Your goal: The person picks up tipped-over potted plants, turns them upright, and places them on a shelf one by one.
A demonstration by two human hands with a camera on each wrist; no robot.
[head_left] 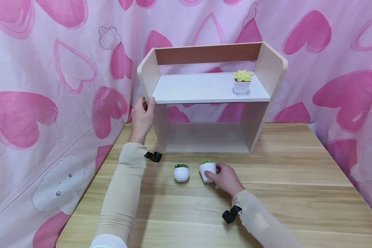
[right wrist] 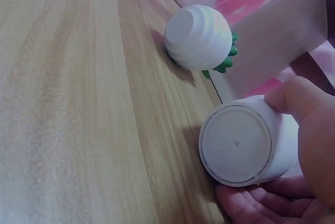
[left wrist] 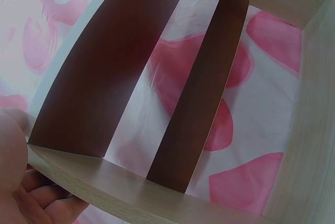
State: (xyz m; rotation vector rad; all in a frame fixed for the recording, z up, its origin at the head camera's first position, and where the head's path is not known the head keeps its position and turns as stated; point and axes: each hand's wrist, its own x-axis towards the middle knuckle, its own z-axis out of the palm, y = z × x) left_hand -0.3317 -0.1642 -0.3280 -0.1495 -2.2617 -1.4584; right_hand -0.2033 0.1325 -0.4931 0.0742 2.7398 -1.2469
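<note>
My right hand holds a smooth white potted succulent, thumb on one side of the pot and fingers on the other. In the right wrist view the round base of this pot faces the camera. Just left of it a ribbed white potted succulent with dark green leaves sits on the table. At the left side panel of a small wooden shelf, my left hand grips the edge. The left wrist view has the thumb at the shelf board and curled fingers outside the panel.
A square white pot with a yellow-green succulent stands at the right end of the upper board. The shelf rests toward the back of the wood-grain table. A pink heart-patterned curtain hangs behind and along both sides.
</note>
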